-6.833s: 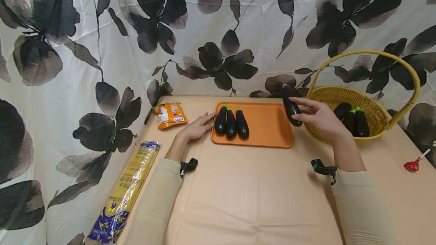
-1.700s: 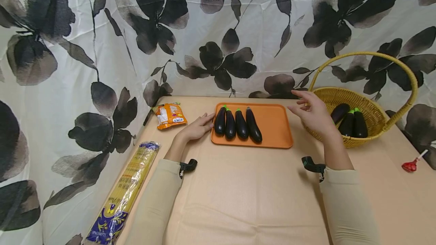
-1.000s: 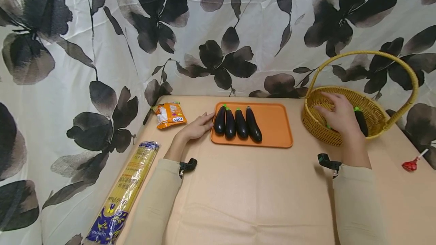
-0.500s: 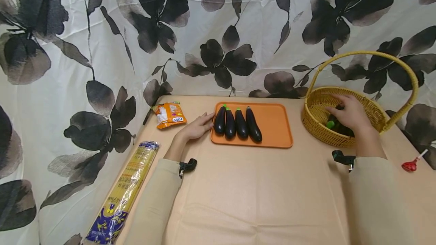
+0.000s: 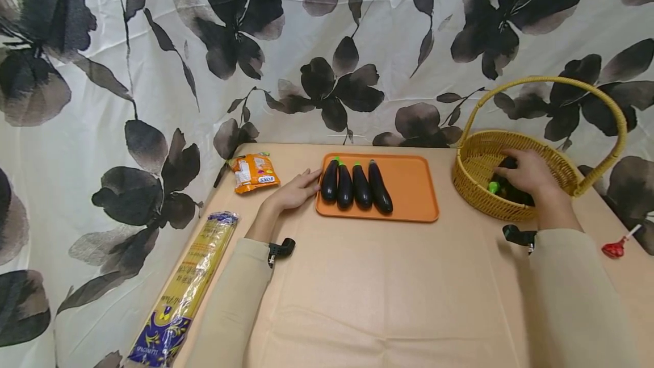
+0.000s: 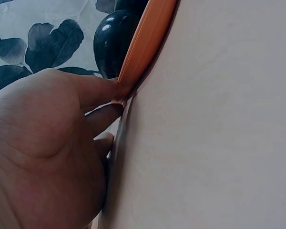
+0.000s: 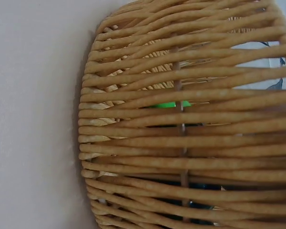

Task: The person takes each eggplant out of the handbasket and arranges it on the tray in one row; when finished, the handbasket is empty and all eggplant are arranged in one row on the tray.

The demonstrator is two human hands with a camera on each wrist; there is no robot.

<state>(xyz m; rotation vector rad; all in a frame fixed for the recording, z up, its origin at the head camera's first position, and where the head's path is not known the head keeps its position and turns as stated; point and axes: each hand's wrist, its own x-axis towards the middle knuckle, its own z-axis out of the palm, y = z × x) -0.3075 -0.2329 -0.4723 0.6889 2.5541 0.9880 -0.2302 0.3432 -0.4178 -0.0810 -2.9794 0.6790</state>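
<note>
In the head view, several dark eggplants (image 5: 361, 187) with rounded ends toward me lie side by side on the orange tray (image 5: 411, 189). The left hand (image 5: 293, 192) rests on the table with extended fingers touching the tray's left edge; the left wrist view shows its fingertips at the tray rim (image 6: 148, 45). Inside the yellow wicker basket (image 5: 472, 189), the right hand (image 5: 531, 172) has its thumb and fingers curled around a dark eggplant (image 5: 508, 162). Another eggplant with a green cap (image 5: 493, 187) lies beneath. The basket's weave hides most of this in the right wrist view.
An orange snack packet (image 5: 254, 172) lies left of the tray. A long spaghetti pack (image 5: 186, 288) runs along the table's left edge. The basket's tall handle (image 5: 552, 79) arches over the right side. A red lollipop (image 5: 613, 249) sits at far right.
An eggplant from the right hand now lies on the tray as the rightmost one. That hand, emptied, has moved right into the basket and down onto the eggplants there. The left hand stays put.
</note>
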